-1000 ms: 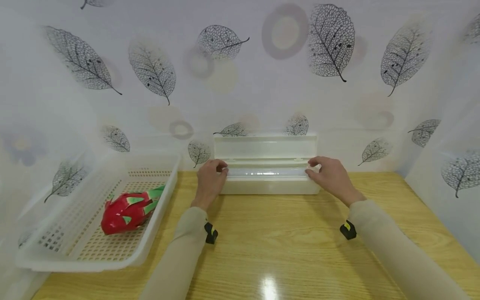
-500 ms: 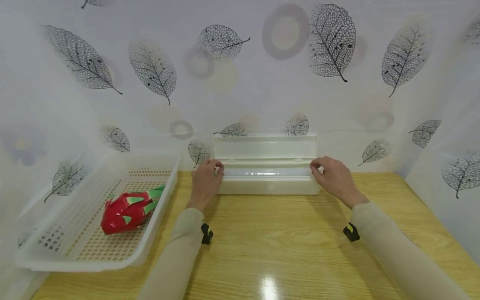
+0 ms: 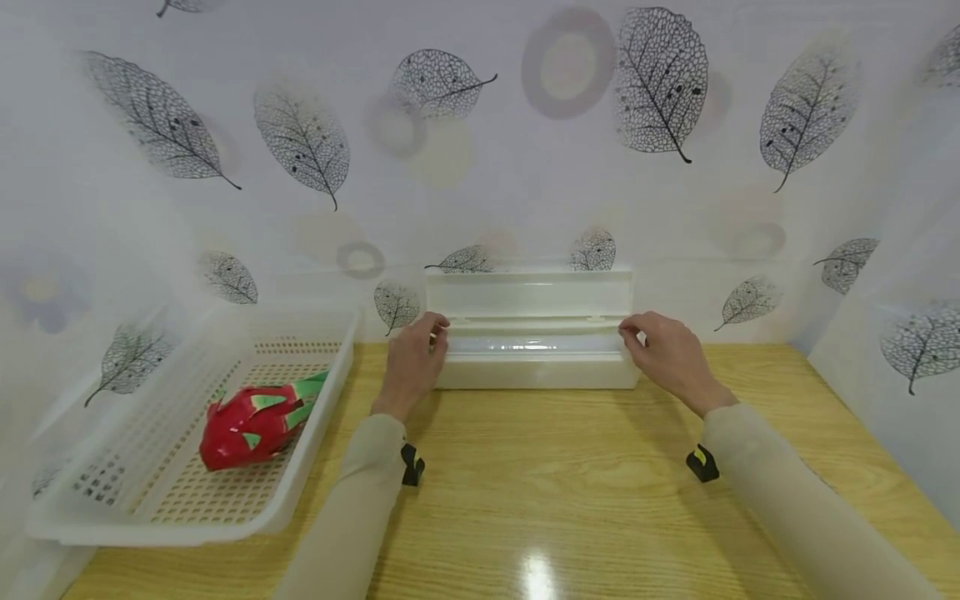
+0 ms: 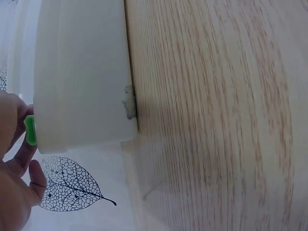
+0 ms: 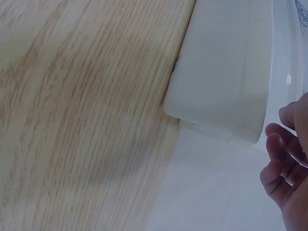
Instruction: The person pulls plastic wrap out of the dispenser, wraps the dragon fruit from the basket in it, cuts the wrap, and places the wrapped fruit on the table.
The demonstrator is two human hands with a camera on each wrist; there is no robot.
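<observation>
A long white cling film dispenser [image 3: 534, 375] stands against the back wall with its lid [image 3: 529, 295] raised. Inside it lies a shiny roll of clear cling film [image 3: 525, 343]. My left hand [image 3: 412, 358] is at the dispenser's left end, its thumb and forefinger pinching at the film's edge. In the left wrist view a small green piece [image 4: 30, 130] shows beside those fingers. At the right end my right hand [image 3: 667, 354] pinches the film's other corner between thumb and forefinger, the other fingers curled. The thin film is hard to see at the fingertips.
A white plastic basket [image 3: 300, 479] stands on the left of the wooden table [image 3: 555, 475], with a red and green dragon fruit [image 3: 251, 427] in it. Leaf-patterned sheeting [image 3: 480, 167] covers the wall close behind the dispenser.
Both hands have spread slightly outward along the dispenser, the left hand to the left and the right hand to the right. Over the last half second they have hardly moved.
</observation>
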